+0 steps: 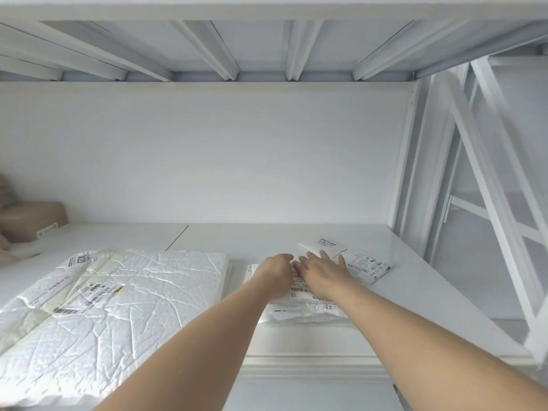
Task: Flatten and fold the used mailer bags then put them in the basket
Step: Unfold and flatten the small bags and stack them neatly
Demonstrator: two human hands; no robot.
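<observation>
The small mailer bag (299, 301) lies on the table (237, 238) right in front of you, and both your hands are on its far end. Your left hand (275, 269) is on the far left part of this bag. Its fingers look bent down over the far edge, but you cannot tell if they pinch the bag or only touch it. Your right hand (321, 272) is right beside the left one, on the far right part of the bag. It lies flat with straight fingers and holds nothing. Its fingertips reach to a folded mailer bag (366, 262), which sits just past the small mailer bag, to the far right. Both arms are stretched out straight, and they come close together at the hands. The small mailer bag seems to run away from you, so its near end is the part closest to your body, with the label facing up. I think the far edge has to come back toward you to make a fold, and both hands are about as near to it. The big mailer bag (133, 315) lies flat just left of the small mailer bag. You cannot see the basket.
</observation>
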